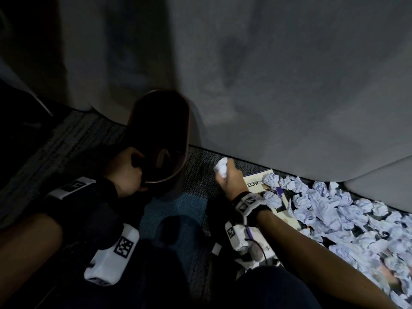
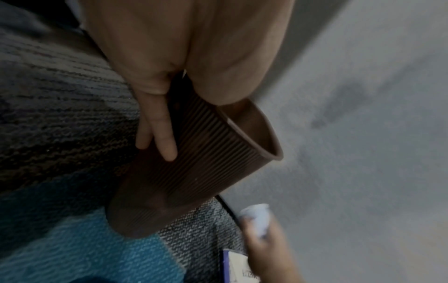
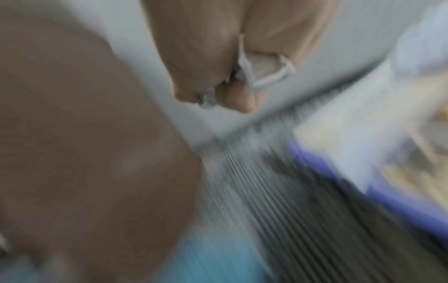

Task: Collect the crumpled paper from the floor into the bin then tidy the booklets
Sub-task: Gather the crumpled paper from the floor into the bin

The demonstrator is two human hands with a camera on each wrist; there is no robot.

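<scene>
A brown ribbed bin (image 1: 159, 143) stands tilted on the carpet by the grey wall, its mouth facing me. My left hand (image 1: 127, 169) grips its near rim, thumb inside and fingers (image 2: 167, 141) along the ribbed wall (image 2: 213, 159). Just right of the bin, my right hand (image 1: 229, 177) holds a crumpled white paper ball (image 1: 221, 167), seen again as the paper ball (image 2: 257, 216) in the left wrist view. In the blurred right wrist view the fingers (image 3: 242, 95) curl round that paper (image 3: 261, 72). A booklet (image 1: 263, 190) lies under the hand, partly covered by paper.
A heap of several crumpled papers (image 1: 338, 217) spreads over the floor to the right along the wall (image 1: 289, 85). My knees and legs fill the lower edge of the head view. A teal carpet patch (image 1: 182, 206) lies in front of the bin.
</scene>
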